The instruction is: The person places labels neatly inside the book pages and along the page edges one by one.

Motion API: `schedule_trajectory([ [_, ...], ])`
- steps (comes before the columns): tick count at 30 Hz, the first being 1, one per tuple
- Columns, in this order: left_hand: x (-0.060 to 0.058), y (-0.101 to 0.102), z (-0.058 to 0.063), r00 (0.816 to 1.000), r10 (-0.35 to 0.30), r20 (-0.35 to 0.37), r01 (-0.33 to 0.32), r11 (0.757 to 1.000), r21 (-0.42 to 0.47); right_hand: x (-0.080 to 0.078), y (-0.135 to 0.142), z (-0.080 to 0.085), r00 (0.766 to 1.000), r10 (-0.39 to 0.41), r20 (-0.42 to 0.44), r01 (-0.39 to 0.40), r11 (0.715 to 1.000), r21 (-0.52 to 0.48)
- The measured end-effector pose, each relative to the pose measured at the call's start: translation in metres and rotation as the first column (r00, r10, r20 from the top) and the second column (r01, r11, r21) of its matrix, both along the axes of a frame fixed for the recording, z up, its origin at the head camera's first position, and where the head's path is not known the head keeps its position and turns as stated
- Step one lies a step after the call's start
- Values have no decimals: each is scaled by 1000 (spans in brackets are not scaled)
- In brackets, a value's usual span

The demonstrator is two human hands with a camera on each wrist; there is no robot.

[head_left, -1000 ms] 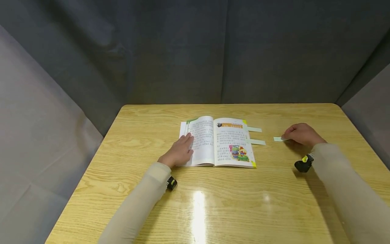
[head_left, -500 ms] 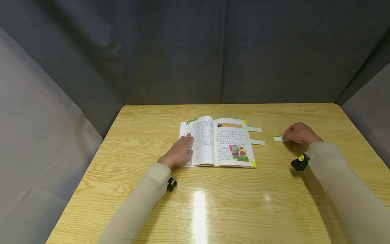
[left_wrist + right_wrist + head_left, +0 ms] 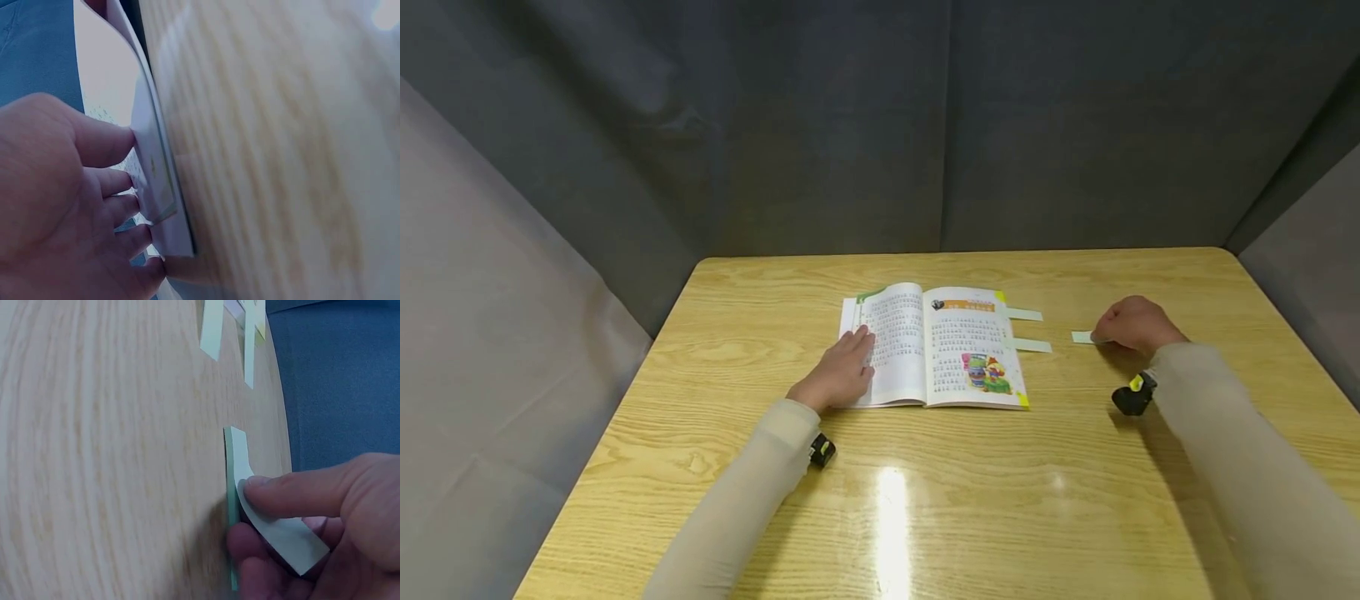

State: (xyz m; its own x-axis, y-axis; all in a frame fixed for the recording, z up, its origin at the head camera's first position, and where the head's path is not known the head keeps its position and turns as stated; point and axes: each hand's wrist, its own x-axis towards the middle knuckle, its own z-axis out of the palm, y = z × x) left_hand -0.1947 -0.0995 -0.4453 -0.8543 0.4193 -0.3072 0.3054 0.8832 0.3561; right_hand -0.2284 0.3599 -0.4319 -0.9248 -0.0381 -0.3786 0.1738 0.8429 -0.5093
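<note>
Right hand (image 3: 1138,325) pinches a partly lifted strip (image 3: 297,544); its pad (image 3: 1082,337) lies toward the desk's (image 3: 985,492) right edge. Left hand (image 3: 838,371), fingers extended, rests on the open book (image 3: 898,321) nearer the back edge. 2 pale green markers (image 3: 1032,345) project from its right page, apparently done. Peeling appears incomplete; placement remains.

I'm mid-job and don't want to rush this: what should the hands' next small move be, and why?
Probably peel the top strip fully off the pad: the right hand pinches it bent away at one end, while the other end seems attached.
</note>
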Motion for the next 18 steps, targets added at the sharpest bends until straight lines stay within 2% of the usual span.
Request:
schedule_trajectory([
  [5, 0, 0, -1, 1000, -5, 0, 5, 1000, -10, 0, 1, 1, 1000, -24, 16, 24, 1000, -6],
  [18, 0, 0, -1, 1000, -7, -6, 7, 1000, -24, 1, 2, 3, 1000, 1, 3, -1, 1000, -10],
])
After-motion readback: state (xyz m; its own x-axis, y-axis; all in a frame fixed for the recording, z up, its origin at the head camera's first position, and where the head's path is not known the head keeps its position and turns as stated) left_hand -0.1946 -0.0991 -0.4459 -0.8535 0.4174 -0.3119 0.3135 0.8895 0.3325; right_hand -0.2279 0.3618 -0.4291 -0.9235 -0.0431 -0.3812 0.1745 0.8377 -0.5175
